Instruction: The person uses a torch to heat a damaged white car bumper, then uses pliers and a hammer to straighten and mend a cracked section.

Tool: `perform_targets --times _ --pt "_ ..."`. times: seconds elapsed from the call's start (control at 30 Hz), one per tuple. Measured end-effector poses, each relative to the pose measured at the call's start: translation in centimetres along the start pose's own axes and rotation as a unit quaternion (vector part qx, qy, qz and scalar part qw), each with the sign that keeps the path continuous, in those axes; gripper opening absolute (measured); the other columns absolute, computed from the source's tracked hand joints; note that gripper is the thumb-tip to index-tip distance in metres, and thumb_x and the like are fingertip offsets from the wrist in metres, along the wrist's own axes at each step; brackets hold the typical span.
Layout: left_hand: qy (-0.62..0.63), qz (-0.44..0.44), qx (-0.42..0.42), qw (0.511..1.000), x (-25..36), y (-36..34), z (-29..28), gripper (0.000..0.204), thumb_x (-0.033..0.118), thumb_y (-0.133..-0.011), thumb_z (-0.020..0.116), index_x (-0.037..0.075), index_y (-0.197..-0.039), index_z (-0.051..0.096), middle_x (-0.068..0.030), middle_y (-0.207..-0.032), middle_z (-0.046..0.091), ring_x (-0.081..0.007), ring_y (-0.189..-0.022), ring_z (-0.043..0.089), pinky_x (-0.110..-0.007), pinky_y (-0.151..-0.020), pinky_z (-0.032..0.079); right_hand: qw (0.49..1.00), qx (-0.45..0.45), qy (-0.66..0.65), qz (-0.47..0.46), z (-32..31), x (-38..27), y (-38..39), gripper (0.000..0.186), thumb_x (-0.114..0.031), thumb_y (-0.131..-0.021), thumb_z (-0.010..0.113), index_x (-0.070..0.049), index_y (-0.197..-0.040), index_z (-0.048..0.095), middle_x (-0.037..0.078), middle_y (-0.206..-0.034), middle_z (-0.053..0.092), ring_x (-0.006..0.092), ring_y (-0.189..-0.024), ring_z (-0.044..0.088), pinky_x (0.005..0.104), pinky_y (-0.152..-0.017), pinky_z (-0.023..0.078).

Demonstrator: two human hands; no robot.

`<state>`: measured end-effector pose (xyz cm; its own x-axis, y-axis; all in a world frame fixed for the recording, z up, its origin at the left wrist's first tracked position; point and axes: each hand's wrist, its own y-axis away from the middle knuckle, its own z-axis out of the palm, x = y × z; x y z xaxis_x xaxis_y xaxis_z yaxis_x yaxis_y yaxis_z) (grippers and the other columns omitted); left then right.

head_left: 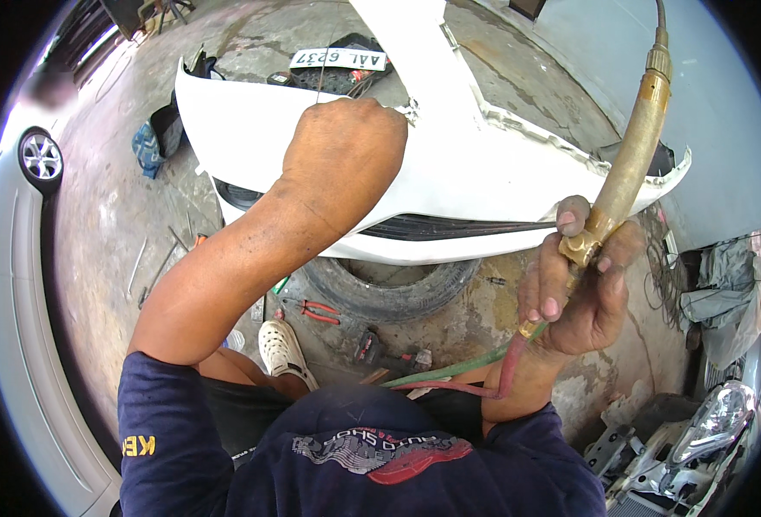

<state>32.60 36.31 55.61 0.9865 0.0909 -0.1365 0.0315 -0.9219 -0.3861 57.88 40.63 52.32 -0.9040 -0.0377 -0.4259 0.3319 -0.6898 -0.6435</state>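
Observation:
In my right hand (583, 284) is the handle of a gas torch (630, 159), its fingers around the brass valve end. The torch slants up to the right, and its thin neck runs out of the picture at the top. A red hose (508, 366) and a green hose (449, 369) come off its lower end. My left hand (346, 146) is a fist over the white car bumper (467, 168). A thin dark rod (322, 73) sticks up from that fist; its other end is hidden. The bumper rests across a tire (380, 297).
Pliers with red handles (318, 312) and a cordless power tool (380, 351) lie on the concrete near my shoe (283, 351). A license plate (337, 59) lies beyond the bumper. A silver car (23, 345) stands at the left, loose car parts (673, 448) at the lower right.

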Motion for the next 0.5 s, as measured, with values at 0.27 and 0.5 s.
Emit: perform_targets --times 0.27,0.5 --pt "0.009 -0.006 -0.013 1.0 -0.12 -0.3 -0.05 0.013 0.005 -0.091 0.06 0.004 -0.087 0.073 -0.0161 -0.085 0.074 -0.0352 -0.084 0.075 -0.048 -0.076 0.06 1.0 0.028 -0.002 0.003 0.05 0.21 -0.02 0.021 -0.02 -0.106 0.058 -0.01 -0.101 0.039 0.042 -0.122 0.054 0.0215 -0.052 0.063 0.0244 -0.04 0.052" --pt "0.003 -0.012 -0.023 1.0 -0.06 -0.52 -0.18 0.015 0.005 -0.092 0.058 0.003 -0.089 0.073 -0.0176 -0.088 0.075 -0.0364 -0.085 0.075 -0.049 -0.077 0.06 1.0 0.023 -0.014 0.012 -0.23 0.27 -0.16 0.022 -0.019 -0.105 0.06 -0.009 -0.101 0.041 0.043 -0.121 0.054 0.0229 -0.052 0.065 0.0259 -0.04 0.053"
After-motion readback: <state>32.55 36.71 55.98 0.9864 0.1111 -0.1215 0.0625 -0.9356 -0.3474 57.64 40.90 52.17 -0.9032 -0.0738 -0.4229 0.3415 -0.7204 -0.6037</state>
